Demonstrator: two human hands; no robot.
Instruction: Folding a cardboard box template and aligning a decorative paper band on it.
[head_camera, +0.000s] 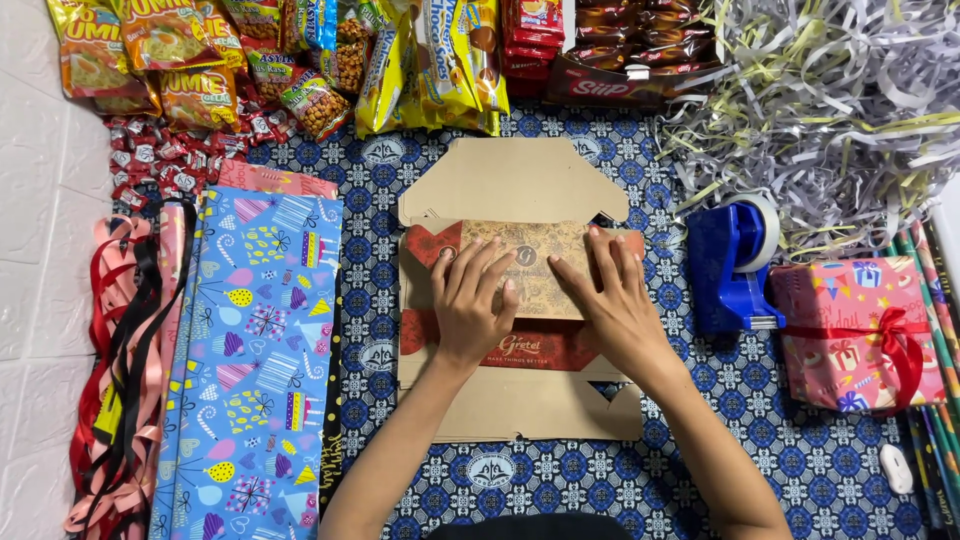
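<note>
A flattened cardboard box (520, 180) lies in the middle of the blue patterned cloth, its brown flaps spread toward the top and bottom. Its central panel (528, 252) is red with a gold ornamental print. My left hand (470, 305) rests palm down on the left part of that panel, fingers spread. My right hand (612, 295) presses flat on the right part, fingers pointing up and left. Neither hand grips anything.
Blue gift-wrap sheets (255, 360) and ribbons (120, 370) lie at left. Snack packets (300, 60) and small candies (160, 160) line the top. Shredded paper (830, 110), a blue tape dispenser (735, 265) and a wrapped pink gift (860, 330) sit at right.
</note>
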